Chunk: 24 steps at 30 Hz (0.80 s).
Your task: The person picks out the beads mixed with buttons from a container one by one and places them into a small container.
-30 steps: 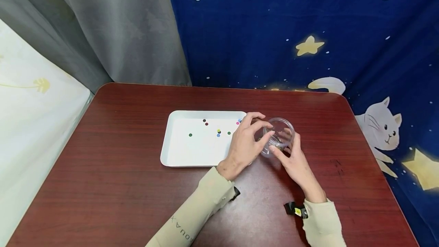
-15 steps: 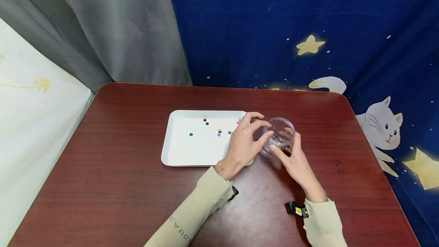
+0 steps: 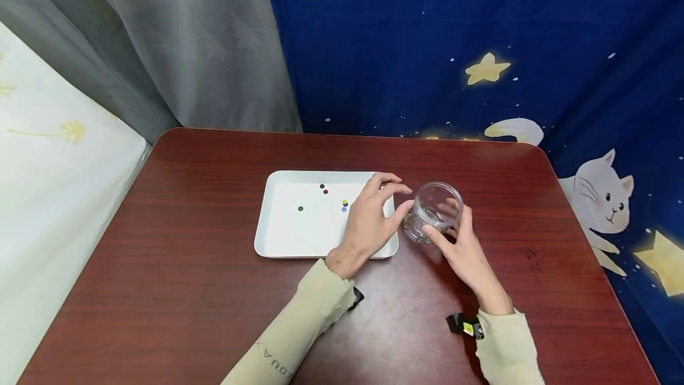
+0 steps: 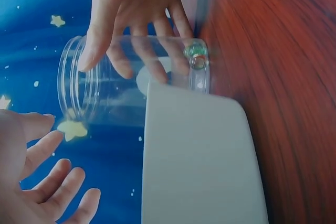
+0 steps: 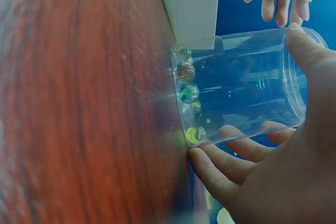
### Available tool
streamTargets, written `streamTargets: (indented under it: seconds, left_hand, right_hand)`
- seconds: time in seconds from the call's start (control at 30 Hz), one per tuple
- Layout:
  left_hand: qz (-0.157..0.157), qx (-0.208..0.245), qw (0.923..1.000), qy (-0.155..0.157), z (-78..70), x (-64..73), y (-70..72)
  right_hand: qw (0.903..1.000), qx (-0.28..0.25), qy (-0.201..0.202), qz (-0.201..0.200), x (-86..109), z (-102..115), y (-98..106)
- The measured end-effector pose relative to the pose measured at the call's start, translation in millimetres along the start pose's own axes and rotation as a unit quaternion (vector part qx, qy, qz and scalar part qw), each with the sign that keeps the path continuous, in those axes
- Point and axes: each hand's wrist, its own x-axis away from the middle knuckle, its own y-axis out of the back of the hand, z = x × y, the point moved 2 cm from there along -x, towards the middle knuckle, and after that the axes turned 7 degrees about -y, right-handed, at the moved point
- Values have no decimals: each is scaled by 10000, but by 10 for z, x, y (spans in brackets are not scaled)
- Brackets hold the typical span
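A clear plastic jar [image 3: 435, 210] stands upright on the table just right of the white tray [image 3: 283, 242], its mouth uncovered. Several glass marbles [image 5: 189, 93] with coloured swirls lie on its bottom. My right hand [image 3: 462, 254] holds the jar from the right, thumb near the rim and fingers along the far side. My left hand [image 3: 366, 218] hovers over the tray's right part, fingers loosely bent with nothing between them. Its fingertips are a short way left of the jar's rim. Small coloured round pieces, including a green one [image 3: 301, 208] and a blue one [image 3: 344, 210], lie in the tray.
The dark red wooden table [image 3: 187, 290] spreads around the tray and jar. Behind it hang a grey curtain [image 3: 214, 46] and a blue star-patterned cloth [image 3: 395, 46]. A white cloth [image 3: 59, 165] hangs at the left.
My left hand has drawn back leftward from the jar's rim, leaving a gap. My right hand keeps its hold on the jar; the head view has shifted slightly.
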Motion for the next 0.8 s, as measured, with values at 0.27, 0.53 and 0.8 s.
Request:
streamTargets:
  seconds: [0.27, 0.53, 0.8]
  left_hand:
    - [-42, -40, 9996, 275, 135, 70, 130]
    - [50, -104, 9974, 708, 247, 182, 207]
    - [163, -258, 9956, 890, 323, 242, 321]
  right_hand:
    - [10000, 46, 30, -34, -15, 18, 4]
    - [9999, 88, -6, -72, 1, 28, 15]
    - [10000, 63, -22, -49, 8, -3, -2]
